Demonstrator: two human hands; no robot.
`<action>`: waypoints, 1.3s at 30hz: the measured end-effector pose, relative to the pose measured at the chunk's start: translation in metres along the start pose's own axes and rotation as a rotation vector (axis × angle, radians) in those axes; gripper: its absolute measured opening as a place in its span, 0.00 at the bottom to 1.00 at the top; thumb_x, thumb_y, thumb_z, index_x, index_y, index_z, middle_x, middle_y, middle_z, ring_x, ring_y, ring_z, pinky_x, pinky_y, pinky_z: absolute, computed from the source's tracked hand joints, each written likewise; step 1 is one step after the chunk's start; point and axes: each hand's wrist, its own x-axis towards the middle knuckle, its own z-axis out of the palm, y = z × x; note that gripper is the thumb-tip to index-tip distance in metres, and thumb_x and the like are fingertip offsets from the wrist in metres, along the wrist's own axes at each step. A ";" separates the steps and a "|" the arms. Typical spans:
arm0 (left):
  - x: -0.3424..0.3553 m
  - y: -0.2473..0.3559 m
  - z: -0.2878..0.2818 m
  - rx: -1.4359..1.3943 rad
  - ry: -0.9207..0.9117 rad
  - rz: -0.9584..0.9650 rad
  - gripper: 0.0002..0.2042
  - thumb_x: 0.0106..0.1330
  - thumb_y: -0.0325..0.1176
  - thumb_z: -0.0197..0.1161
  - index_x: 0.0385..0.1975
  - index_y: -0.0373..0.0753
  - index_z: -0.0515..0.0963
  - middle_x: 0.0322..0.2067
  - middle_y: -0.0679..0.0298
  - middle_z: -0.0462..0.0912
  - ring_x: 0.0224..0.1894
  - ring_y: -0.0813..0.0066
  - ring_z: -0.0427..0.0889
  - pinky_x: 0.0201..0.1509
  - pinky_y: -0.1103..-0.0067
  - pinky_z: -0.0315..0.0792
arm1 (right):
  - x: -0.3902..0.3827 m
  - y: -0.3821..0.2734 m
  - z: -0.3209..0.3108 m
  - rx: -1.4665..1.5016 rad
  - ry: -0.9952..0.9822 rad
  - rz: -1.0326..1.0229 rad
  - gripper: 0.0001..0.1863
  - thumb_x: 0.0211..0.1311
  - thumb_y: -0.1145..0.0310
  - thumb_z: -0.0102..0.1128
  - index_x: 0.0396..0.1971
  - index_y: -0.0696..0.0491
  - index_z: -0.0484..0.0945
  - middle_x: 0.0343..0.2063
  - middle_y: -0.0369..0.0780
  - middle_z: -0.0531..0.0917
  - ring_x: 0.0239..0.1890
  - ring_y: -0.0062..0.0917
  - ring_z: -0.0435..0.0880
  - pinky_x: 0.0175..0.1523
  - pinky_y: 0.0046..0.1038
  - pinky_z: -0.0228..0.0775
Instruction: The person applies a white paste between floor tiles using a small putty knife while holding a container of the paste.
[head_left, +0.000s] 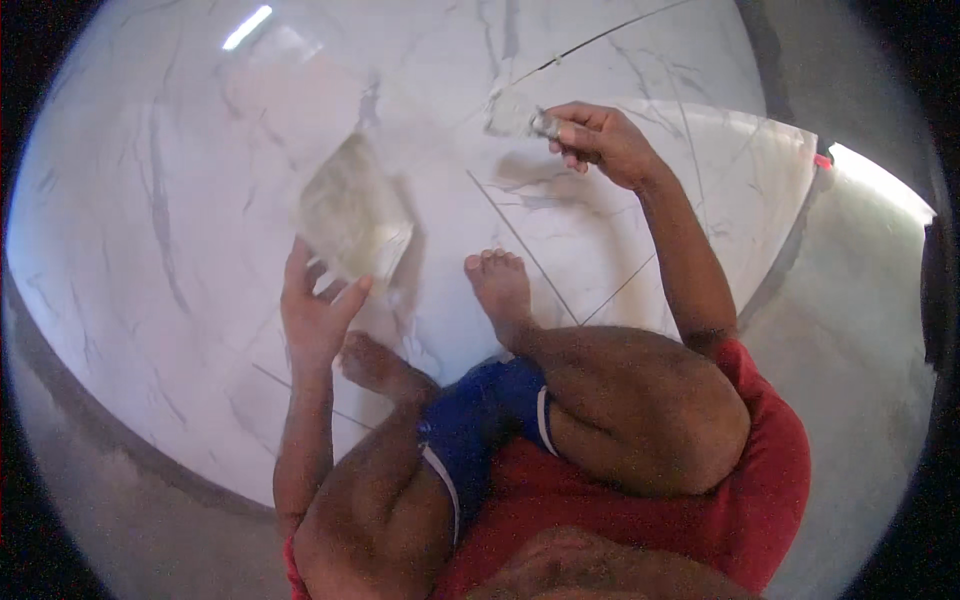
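My left hand (322, 305) grips the near edge of a pale, box-shaped container (350, 215), thumb on one side and fingers on the other. The container is tilted and smeared by motion, and what is in it cannot be made out. Farther off to the right, my right hand (605, 140) is closed round a small tool with a silvery grip (546, 124). Its flat, whitish end (508, 114) points left above the tiles; blur hides its exact kind. The two hands are well apart.
White marble-patterned tiles (200, 200) cover the floor, with dark joint lines (525, 245) between some. Grey rough floor (850, 330) borders them at right and lower left. A small red thing (822, 161) lies by the tile edge. My bare feet (500, 290) rest on the tiles.
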 end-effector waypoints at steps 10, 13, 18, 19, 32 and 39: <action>-0.008 -0.004 0.007 -0.065 -0.002 0.038 0.43 0.55 0.25 0.74 0.71 0.32 0.58 0.60 0.51 0.71 0.57 0.61 0.77 0.55 0.67 0.81 | 0.040 0.071 -0.060 -0.833 0.719 -0.418 0.22 0.70 0.64 0.55 0.62 0.52 0.75 0.41 0.47 0.83 0.41 0.33 0.82 0.50 0.35 0.76; -0.011 -0.001 0.009 -0.108 -0.015 -0.040 0.43 0.54 0.19 0.71 0.71 0.28 0.55 0.61 0.48 0.69 0.59 0.63 0.75 0.57 0.68 0.81 | 0.051 0.085 -0.045 -1.103 0.757 -0.474 0.23 0.70 0.65 0.55 0.63 0.51 0.74 0.43 0.48 0.80 0.45 0.38 0.81 0.53 0.38 0.75; -0.013 -0.007 0.011 -0.079 -0.017 -0.009 0.43 0.54 0.19 0.70 0.71 0.29 0.55 0.61 0.49 0.69 0.59 0.63 0.75 0.57 0.67 0.81 | 0.056 0.129 -0.021 -1.279 0.718 -0.430 0.27 0.66 0.68 0.58 0.65 0.51 0.70 0.43 0.48 0.77 0.47 0.41 0.79 0.50 0.39 0.77; -0.013 -0.008 0.011 -0.080 -0.016 -0.009 0.43 0.54 0.19 0.70 0.71 0.29 0.55 0.61 0.49 0.69 0.59 0.63 0.75 0.57 0.67 0.81 | 0.052 0.129 -0.013 -1.261 0.704 -0.373 0.27 0.66 0.68 0.58 0.66 0.51 0.70 0.43 0.49 0.77 0.46 0.41 0.79 0.49 0.37 0.78; -0.013 -0.012 0.014 -0.085 -0.017 0.011 0.43 0.53 0.21 0.72 0.71 0.30 0.56 0.61 0.50 0.70 0.59 0.62 0.76 0.56 0.67 0.81 | 0.070 0.069 -0.037 -1.284 0.818 -0.362 0.20 0.68 0.67 0.55 0.58 0.53 0.76 0.37 0.48 0.78 0.36 0.42 0.84 0.44 0.40 0.80; -0.017 -0.014 0.012 -0.076 -0.005 0.008 0.45 0.53 0.22 0.73 0.71 0.29 0.55 0.60 0.48 0.70 0.59 0.60 0.76 0.56 0.67 0.81 | 0.041 0.076 0.022 -1.395 0.589 -0.326 0.21 0.66 0.68 0.55 0.58 0.54 0.75 0.37 0.46 0.77 0.38 0.40 0.83 0.40 0.38 0.82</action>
